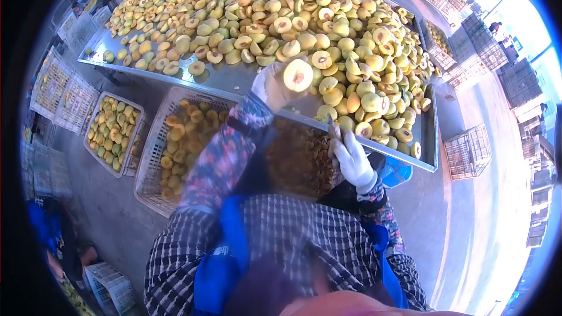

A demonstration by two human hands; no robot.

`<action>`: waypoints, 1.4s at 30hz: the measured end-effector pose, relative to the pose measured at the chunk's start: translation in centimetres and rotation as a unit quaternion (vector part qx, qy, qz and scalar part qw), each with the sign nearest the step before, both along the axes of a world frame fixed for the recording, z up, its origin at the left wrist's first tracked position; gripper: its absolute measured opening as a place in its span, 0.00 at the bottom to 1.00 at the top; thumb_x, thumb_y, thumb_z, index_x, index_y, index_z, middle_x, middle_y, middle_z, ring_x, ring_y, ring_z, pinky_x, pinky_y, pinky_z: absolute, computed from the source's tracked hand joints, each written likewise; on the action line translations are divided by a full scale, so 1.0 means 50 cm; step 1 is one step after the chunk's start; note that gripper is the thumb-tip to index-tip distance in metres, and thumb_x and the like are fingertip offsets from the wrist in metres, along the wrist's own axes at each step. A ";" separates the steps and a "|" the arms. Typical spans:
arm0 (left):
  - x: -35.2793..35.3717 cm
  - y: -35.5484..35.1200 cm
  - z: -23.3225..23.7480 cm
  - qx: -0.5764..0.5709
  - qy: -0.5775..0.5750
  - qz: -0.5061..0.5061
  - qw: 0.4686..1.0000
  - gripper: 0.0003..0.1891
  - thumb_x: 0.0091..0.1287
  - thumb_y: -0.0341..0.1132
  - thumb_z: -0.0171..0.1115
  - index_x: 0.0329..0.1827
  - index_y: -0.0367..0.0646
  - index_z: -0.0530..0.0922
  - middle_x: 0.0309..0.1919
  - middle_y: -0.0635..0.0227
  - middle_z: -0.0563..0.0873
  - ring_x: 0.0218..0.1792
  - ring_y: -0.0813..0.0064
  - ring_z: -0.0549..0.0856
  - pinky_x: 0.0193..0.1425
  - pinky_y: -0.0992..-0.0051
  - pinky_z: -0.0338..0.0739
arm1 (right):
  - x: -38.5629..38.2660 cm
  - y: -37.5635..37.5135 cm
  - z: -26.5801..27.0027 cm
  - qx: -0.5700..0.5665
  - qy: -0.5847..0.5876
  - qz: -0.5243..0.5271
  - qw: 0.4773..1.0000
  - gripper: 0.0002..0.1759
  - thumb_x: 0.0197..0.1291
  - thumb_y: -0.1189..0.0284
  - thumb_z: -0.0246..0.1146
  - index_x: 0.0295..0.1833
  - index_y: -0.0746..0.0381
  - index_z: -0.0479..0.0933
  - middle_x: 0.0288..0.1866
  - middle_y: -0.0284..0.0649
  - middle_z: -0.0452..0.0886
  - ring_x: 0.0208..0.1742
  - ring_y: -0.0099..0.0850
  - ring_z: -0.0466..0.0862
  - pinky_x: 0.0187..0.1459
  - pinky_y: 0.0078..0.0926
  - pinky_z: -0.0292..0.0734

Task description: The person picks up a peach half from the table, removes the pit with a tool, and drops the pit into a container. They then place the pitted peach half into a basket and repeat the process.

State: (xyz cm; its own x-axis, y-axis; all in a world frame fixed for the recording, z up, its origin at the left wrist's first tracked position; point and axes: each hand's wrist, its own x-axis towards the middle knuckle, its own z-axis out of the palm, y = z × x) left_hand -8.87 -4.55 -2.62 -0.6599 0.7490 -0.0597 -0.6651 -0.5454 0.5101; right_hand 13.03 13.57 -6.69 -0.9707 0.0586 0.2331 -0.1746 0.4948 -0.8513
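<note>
My left hand [272,86], in a pale glove, holds a halved fruit [298,75] with its cut face and brown centre showing. It is raised over the near edge of the metal table [228,82]. To its right, my gloved right hand [353,161] is closed round a small tool [332,122] whose thin tip points up at the table edge; its exact shape is hard to make out. Heaped halved fruit [281,23] covers much of the table beyond both hands. Below the edge, between my arms, lies a dark brown mass of small pieces [313,161].
A crate of fruit halves [153,167] stands under the table's left side, with another fruit-filled crate [92,131] beyond it. An empty-looking crate [468,151] is on the floor at right, near a blue container [396,171]. Other people [58,240] are at the edges.
</note>
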 end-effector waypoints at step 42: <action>0.176 0.094 -0.002 -0.132 0.068 0.095 0.984 0.28 0.73 0.55 0.53 0.39 0.31 0.77 0.34 0.52 0.85 0.28 0.63 0.86 0.35 0.69 0.84 | -0.019 -0.046 0.076 -0.283 -0.206 0.034 0.936 0.13 0.71 0.68 0.57 0.52 0.66 0.70 0.34 0.38 0.77 0.34 0.31 0.78 0.37 0.29 0.74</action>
